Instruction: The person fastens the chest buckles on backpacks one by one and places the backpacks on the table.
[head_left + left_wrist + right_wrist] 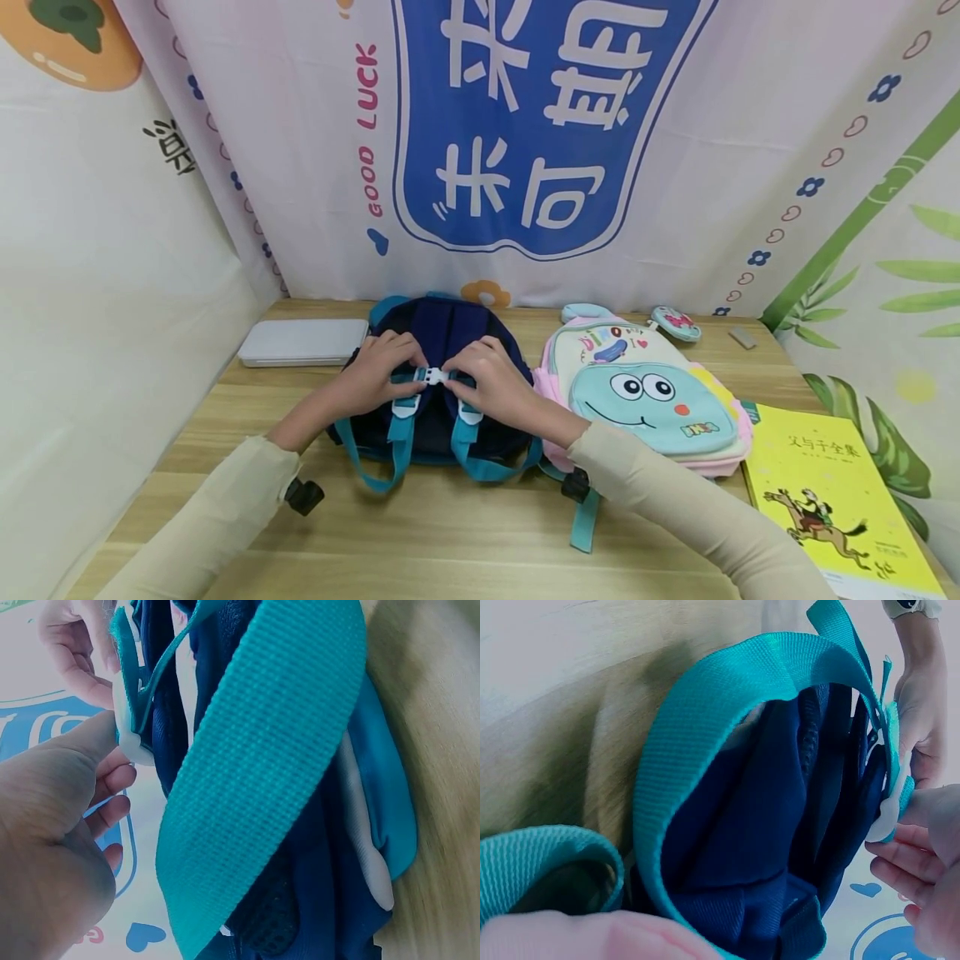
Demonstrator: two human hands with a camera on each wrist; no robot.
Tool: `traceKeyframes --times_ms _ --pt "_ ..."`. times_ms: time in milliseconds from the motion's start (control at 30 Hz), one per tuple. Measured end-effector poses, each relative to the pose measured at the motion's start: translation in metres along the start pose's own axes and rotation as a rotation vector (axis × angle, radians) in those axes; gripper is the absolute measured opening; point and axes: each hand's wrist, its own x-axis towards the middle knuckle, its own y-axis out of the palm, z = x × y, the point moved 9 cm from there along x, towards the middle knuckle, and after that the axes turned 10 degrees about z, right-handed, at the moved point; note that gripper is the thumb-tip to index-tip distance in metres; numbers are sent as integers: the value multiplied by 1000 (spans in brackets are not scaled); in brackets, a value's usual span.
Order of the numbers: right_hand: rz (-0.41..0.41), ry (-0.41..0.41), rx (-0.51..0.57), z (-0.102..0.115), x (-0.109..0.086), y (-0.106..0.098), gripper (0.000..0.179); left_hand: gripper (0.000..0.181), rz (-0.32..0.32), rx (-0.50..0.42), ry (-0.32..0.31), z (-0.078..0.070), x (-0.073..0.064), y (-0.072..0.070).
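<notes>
Left hand [381, 372], right hand [491, 377]: both hands pinching white buckle [432, 376], navy backpack [450, 323] beneath.

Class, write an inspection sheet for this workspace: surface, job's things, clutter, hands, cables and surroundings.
Surface: wood-grain table.
Job's things: navy backpack, teal straps facing up; white buckle above its back.
Clutter: pale case at left; pink-and-blue backpack, yellow book, round pouch and small grey block at right.
Hands: left hand and right hand pinch the buckle from opposite sides.
Cables: nothing seen.
Surroundings: printed cloth behind the table.
</notes>
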Motion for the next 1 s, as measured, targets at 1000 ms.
traceKeyframes --times_ms 1000 --pt "50 -3 23 3 3 3 17 20 41 -48 7 1 3 3"
